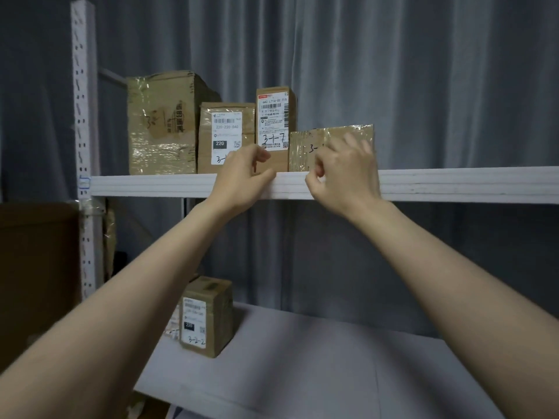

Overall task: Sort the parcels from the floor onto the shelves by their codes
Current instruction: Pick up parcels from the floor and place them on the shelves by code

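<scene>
Head view has both my hands up at the front lip of the upper shelf [453,184], where four parcels stand in a row with their handwritten codes facing out so they can be read from the aisle. My left hand [242,176] is loosely curled and holds nothing, thumb lying along the lip just in front of the parcel with the 220 label [225,131]. My right hand [344,173] is raised against the face of the flat taped parcel [305,149], the one I judge to be in play. Its fingers are blurred over the cardboard, and I cannot tell whether they grip it or merely touch it. That parcel stands on edge at the right end of the row, right beside the tall one marked 3-1-7 [273,122], and its code begins with 3 like its neighbours, which I take as the reason it belongs here. It sits close to the lip, so a careless brush could tip it forward. The big box [160,125] closes the row on the left, near the upright post [83,116]. Right of the flat parcel the shelf runs bare, backed by the curtain [423,86]. On the lower shelf [332,358] a parcel marked 3-2-2 [205,316] stands at the left, with wide bare board beside it
</scene>
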A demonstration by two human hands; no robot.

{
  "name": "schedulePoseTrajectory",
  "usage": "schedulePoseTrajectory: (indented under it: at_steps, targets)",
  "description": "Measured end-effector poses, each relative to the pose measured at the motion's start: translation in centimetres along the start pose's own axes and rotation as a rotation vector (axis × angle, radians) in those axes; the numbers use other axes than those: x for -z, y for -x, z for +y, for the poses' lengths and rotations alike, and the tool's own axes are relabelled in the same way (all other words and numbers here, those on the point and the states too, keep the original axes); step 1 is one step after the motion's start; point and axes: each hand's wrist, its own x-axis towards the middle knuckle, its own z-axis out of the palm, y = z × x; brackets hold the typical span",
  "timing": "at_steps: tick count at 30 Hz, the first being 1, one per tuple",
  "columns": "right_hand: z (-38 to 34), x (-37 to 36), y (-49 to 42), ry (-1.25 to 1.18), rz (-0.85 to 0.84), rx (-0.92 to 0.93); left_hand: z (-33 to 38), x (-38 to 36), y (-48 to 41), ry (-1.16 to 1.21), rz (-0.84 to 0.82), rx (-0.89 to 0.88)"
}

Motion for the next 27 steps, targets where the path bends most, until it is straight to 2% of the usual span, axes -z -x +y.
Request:
schedulePoseTrajectory:
  at_steps: [10, 19, 27]
  targets:
    - [-10.3, 2.6, 3.2, -0.199, -0.155, -0.014, -0.1, 10.5, 6.9, -0.189, -0.212, 0.004]
    - [-18.2, 3.2, 11.6, -0.282, -0.483, -0.036, -2.5, 13.9, 18.7, -0.289, -0.454, 0.174]
    - [-26.9, 2.0, 22.9, -0.379, -0.782, -0.006, -6.7, 14.5, 31.4, -0.257, -0.672, 0.397]
